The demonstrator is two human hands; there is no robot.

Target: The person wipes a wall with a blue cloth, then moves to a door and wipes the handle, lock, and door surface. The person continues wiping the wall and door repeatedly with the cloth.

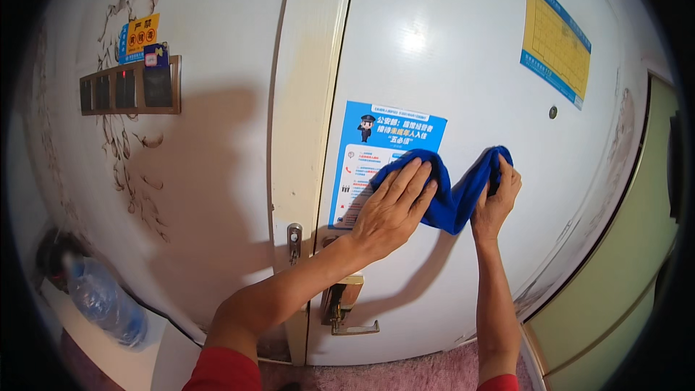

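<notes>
A blue cloth [453, 203] spans both hands in front of a white door [434, 293]. My left hand [393, 209] lies over one bunched end, its fingers pressing the cloth against the lower right part of a blue and white poster [396, 127]. The other end is pinched in my right hand [497, 195], off the poster's right side and close to the door. A slack fold hangs between them. Part of the poster is hidden behind the cloth and my left hand.
Below my left forearm are a metal door handle [355, 329] and lock plate. A yellow and blue notice [556, 43] and a peephole [553, 112] are at upper right. Left are wall switches [126, 89] with a card; lower left, a plastic-wrapped bottle pack [106, 301] on a white surface.
</notes>
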